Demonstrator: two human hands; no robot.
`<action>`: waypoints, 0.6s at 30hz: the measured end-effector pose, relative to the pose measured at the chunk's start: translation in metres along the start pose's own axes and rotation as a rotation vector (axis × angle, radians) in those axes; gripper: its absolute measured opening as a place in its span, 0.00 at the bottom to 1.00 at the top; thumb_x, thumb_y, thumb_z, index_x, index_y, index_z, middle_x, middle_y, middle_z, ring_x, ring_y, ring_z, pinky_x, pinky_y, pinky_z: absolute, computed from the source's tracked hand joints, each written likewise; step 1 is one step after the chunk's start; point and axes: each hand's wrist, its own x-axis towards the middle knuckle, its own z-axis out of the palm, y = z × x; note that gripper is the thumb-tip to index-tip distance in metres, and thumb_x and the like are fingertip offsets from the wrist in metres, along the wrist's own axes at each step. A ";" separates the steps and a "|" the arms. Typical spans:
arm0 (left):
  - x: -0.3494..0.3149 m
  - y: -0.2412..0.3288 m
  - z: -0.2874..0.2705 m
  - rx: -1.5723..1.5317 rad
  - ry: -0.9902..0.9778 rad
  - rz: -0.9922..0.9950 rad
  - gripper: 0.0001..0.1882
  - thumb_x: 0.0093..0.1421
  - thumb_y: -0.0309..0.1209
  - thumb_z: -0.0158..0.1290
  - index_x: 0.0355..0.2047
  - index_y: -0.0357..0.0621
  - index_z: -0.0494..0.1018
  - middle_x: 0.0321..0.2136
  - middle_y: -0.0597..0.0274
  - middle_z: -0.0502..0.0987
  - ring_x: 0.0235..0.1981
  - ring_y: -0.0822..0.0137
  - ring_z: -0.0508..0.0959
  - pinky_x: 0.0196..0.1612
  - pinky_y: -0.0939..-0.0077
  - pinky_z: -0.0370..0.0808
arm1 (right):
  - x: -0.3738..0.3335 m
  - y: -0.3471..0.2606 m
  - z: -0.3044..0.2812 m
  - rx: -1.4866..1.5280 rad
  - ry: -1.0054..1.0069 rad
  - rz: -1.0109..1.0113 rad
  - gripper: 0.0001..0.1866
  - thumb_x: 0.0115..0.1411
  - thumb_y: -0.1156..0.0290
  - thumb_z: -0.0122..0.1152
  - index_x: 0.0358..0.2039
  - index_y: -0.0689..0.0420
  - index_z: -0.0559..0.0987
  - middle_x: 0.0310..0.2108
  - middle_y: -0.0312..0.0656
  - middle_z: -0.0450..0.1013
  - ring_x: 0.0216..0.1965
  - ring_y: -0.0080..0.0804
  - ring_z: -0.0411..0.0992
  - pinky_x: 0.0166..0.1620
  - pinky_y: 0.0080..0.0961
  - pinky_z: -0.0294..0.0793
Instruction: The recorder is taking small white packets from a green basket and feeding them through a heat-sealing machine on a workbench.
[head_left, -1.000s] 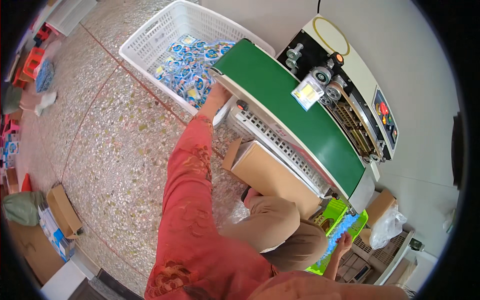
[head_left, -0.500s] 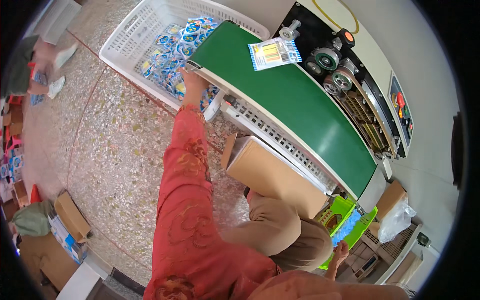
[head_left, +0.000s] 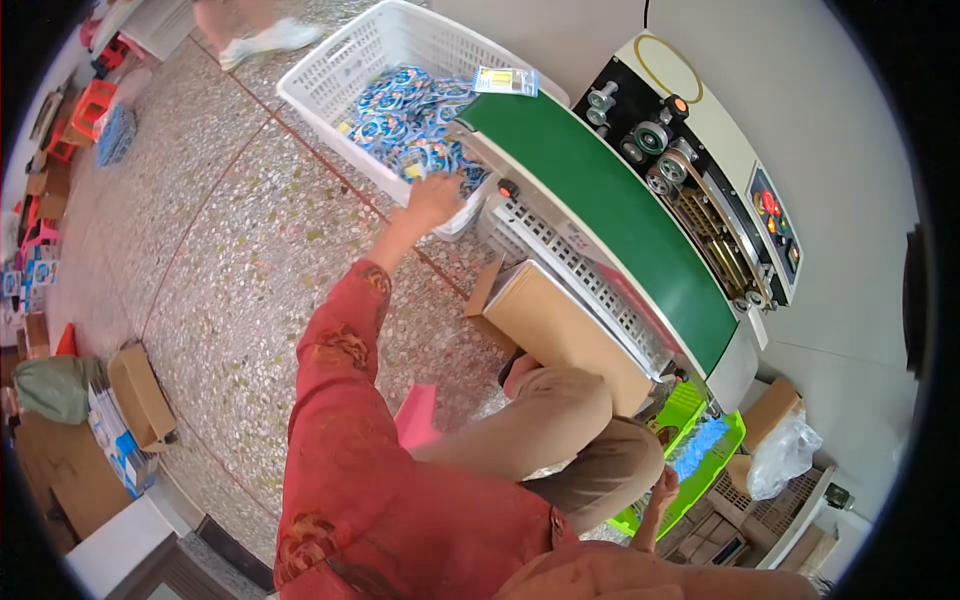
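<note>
My left hand (head_left: pixel 437 200) reaches over the near rim of a white plastic basket (head_left: pixel 325 110), its fingers apart beside the small blue-and-white packets (head_left: pixel 410 115) heaped inside; nothing shows in its grasp. One packet (head_left: pixel 505 81) lies at the far left end of the green conveyor belt (head_left: pixel 610 190), above the basket. Low on the right, my right hand (head_left: pixel 662 492) is beside a bright green basket (head_left: pixel 728 450) containing blue material. Its fingers are partly visible, loosely bent, and appear to hold nothing.
A machine with rollers (head_left: pixel 655 150) and a control panel (head_left: pixel 775 225) stands along the belt's far side. Under the belt is a cardboard box (head_left: pixel 565 325), close to my knees. A pink object (head_left: pixel 418 415) sits beside my leg. Another person's leg (head_left: pixel 235 20) shows at upper left.
The packet has travelled left along the belt to its end. My left hand has drawn back from the belt's corner toward the basket's near rim. The view has shifted, and the other person's legs have moved.
</note>
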 end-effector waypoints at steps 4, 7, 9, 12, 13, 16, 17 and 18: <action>-0.082 0.033 -0.027 -0.269 0.176 0.076 0.21 0.48 0.39 0.53 0.42 0.44 0.68 0.38 0.52 0.72 0.38 0.53 0.73 0.41 0.63 0.69 | -0.019 0.025 0.017 0.175 -0.189 0.108 0.07 0.55 0.71 0.52 0.35 0.57 0.73 0.26 0.37 0.71 0.24 0.24 0.70 0.24 0.21 0.73; -0.122 0.079 -0.019 -0.522 0.208 0.116 0.16 0.48 0.37 0.52 0.37 0.42 0.71 0.34 0.51 0.74 0.36 0.53 0.73 0.40 0.65 0.70 | -0.031 0.052 0.014 0.169 -0.218 0.130 0.08 0.55 0.70 0.52 0.35 0.57 0.73 0.26 0.37 0.71 0.23 0.24 0.71 0.24 0.21 0.73; -0.147 0.114 -0.014 -0.628 0.211 0.217 0.14 0.49 0.35 0.50 0.34 0.41 0.72 0.33 0.51 0.74 0.35 0.52 0.74 0.40 0.64 0.70 | -0.050 0.049 0.017 0.187 -0.254 0.186 0.10 0.54 0.65 0.53 0.35 0.55 0.72 0.24 0.35 0.71 0.20 0.22 0.69 0.23 0.18 0.71; -0.183 0.181 -0.027 -0.762 0.179 0.384 0.12 0.50 0.32 0.49 0.34 0.40 0.72 0.33 0.50 0.74 0.35 0.52 0.74 0.40 0.63 0.70 | -0.054 0.079 0.012 0.111 -0.173 0.083 0.09 0.55 0.64 0.52 0.28 0.55 0.73 0.20 0.34 0.68 0.19 0.21 0.66 0.21 0.18 0.68; -0.191 0.213 -0.032 -0.923 0.170 0.492 0.11 0.51 0.31 0.48 0.34 0.40 0.72 0.33 0.50 0.74 0.35 0.52 0.74 0.40 0.64 0.70 | -0.045 0.133 -0.013 -0.117 -0.063 -0.174 0.11 0.54 0.65 0.52 0.28 0.60 0.74 0.19 0.37 0.69 0.19 0.23 0.68 0.21 0.20 0.68; -0.215 0.253 -0.037 -0.915 -0.004 0.557 0.13 0.51 0.29 0.49 0.38 0.38 0.71 0.33 0.54 0.75 0.35 0.63 0.75 0.39 0.73 0.70 | -0.071 0.092 0.007 0.070 0.021 -0.004 0.12 0.53 0.63 0.50 0.22 0.59 0.72 0.16 0.34 0.65 0.18 0.22 0.65 0.23 0.22 0.65; -0.224 0.271 -0.044 -0.906 -0.044 0.617 0.14 0.52 0.29 0.49 0.38 0.38 0.71 0.34 0.55 0.75 0.36 0.66 0.75 0.41 0.74 0.70 | -0.077 0.106 -0.001 0.010 0.075 -0.107 0.12 0.53 0.64 0.50 0.23 0.60 0.72 0.16 0.36 0.66 0.18 0.23 0.65 0.23 0.22 0.65; -0.226 0.282 -0.050 -0.891 -0.082 0.679 0.14 0.52 0.29 0.49 0.39 0.38 0.71 0.35 0.56 0.75 0.36 0.68 0.74 0.42 0.75 0.69 | -0.081 0.114 0.003 0.079 0.216 -0.118 0.11 0.53 0.65 0.49 0.22 0.60 0.72 0.17 0.38 0.67 0.18 0.24 0.65 0.23 0.22 0.65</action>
